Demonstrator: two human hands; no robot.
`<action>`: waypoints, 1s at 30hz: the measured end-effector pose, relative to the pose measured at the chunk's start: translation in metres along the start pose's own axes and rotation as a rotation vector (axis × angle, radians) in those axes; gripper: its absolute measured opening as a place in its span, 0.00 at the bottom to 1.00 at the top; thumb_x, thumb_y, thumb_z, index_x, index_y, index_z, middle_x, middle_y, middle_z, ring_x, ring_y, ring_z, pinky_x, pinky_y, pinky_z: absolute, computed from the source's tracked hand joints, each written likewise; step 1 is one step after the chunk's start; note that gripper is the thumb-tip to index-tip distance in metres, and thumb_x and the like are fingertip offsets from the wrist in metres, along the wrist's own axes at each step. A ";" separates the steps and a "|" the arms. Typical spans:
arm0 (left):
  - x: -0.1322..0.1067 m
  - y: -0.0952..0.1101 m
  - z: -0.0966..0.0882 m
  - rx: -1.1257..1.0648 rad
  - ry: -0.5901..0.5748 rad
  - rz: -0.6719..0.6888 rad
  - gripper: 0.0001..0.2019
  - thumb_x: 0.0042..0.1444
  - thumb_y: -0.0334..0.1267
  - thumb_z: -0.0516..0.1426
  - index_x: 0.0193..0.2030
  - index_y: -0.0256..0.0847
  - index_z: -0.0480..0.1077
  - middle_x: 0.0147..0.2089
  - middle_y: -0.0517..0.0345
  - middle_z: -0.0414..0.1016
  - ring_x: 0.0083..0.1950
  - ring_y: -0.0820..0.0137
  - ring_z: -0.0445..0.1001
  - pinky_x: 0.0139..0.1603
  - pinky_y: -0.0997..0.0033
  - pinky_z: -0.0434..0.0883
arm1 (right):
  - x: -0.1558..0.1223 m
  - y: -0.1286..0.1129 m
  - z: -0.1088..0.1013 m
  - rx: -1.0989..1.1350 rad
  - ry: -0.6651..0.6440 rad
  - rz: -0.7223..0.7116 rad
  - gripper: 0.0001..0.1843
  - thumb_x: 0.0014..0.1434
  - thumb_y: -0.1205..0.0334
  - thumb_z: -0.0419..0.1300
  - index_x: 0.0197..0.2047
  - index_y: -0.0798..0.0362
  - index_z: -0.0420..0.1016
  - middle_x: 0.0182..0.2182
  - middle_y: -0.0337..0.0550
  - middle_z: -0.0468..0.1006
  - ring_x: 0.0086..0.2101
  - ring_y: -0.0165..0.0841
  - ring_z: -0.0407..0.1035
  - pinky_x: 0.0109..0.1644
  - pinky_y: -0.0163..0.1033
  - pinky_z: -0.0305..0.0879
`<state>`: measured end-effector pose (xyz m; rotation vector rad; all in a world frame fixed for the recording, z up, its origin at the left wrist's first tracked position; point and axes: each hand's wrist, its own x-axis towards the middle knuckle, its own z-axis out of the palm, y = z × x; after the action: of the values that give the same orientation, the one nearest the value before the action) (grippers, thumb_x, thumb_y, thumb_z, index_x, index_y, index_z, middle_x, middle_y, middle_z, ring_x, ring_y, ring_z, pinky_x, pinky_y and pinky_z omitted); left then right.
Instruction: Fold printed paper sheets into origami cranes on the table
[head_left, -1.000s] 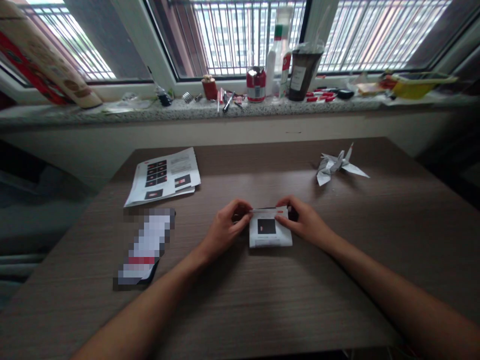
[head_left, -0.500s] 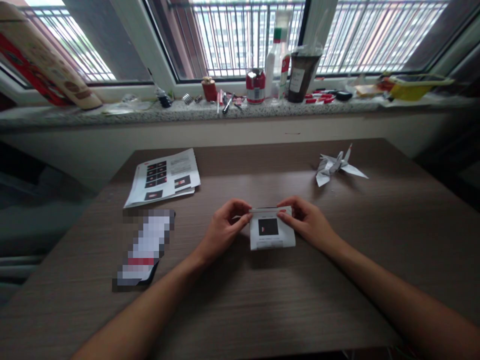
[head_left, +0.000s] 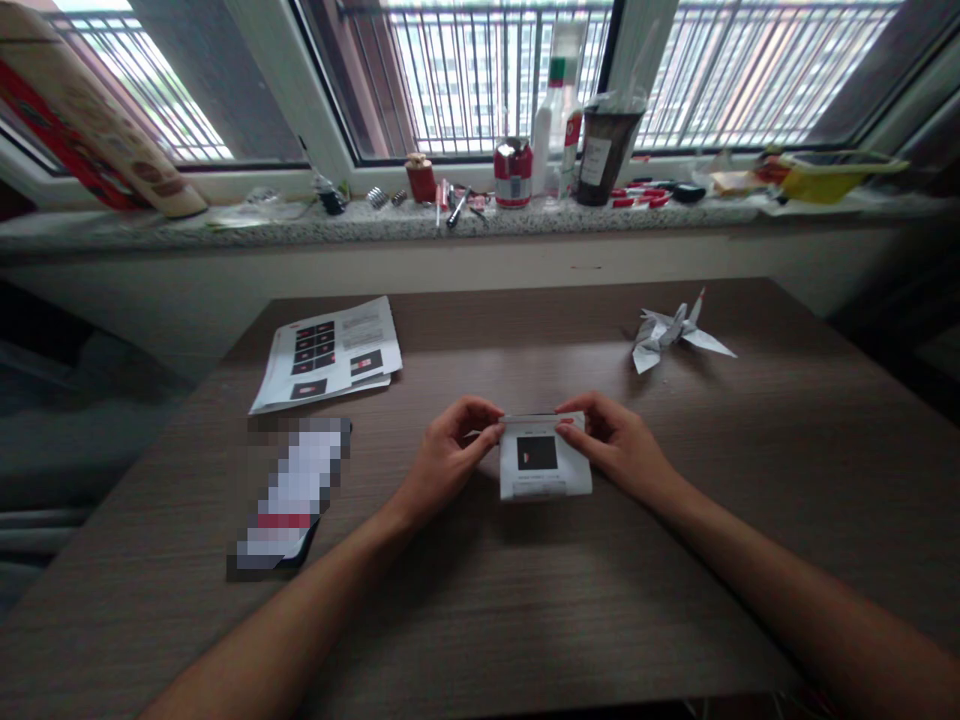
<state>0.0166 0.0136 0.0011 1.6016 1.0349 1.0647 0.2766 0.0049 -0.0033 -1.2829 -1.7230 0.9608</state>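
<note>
Presently I read left grip (head_left: 451, 442) and right grip (head_left: 622, 438) pinching a small white printed paper rectangle (head_left: 540, 458), centre frame: apparently folded; remaining work unclear.

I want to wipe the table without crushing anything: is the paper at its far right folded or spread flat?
Folded: the paper figure rises off the table in creased, pointed parts.
</note>
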 end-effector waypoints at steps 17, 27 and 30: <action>-0.001 0.001 0.000 0.020 0.002 0.019 0.07 0.65 0.38 0.61 0.47 0.41 0.76 0.45 0.54 0.79 0.47 0.66 0.78 0.49 0.65 0.75 | 0.000 -0.001 0.001 -0.002 0.002 0.001 0.15 0.65 0.48 0.65 0.48 0.48 0.78 0.25 0.34 0.65 0.25 0.31 0.61 0.27 0.38 0.56; -0.001 0.003 0.001 -0.002 0.022 -0.017 0.08 0.64 0.40 0.62 0.47 0.40 0.76 0.46 0.53 0.80 0.47 0.65 0.79 0.49 0.66 0.76 | 0.000 -0.001 0.001 -0.005 -0.002 -0.003 0.14 0.65 0.48 0.64 0.47 0.48 0.77 0.25 0.34 0.66 0.26 0.32 0.62 0.27 0.37 0.57; -0.001 0.003 0.002 -0.046 0.057 -0.054 0.10 0.63 0.40 0.64 0.48 0.41 0.75 0.46 0.54 0.80 0.47 0.66 0.79 0.49 0.67 0.76 | 0.000 0.001 0.003 0.027 -0.021 0.005 0.13 0.65 0.49 0.65 0.47 0.48 0.76 0.27 0.36 0.69 0.26 0.32 0.63 0.28 0.37 0.58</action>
<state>0.0185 0.0115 0.0030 1.5064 1.0782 1.0948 0.2748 0.0045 -0.0054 -1.2648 -1.7175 1.0002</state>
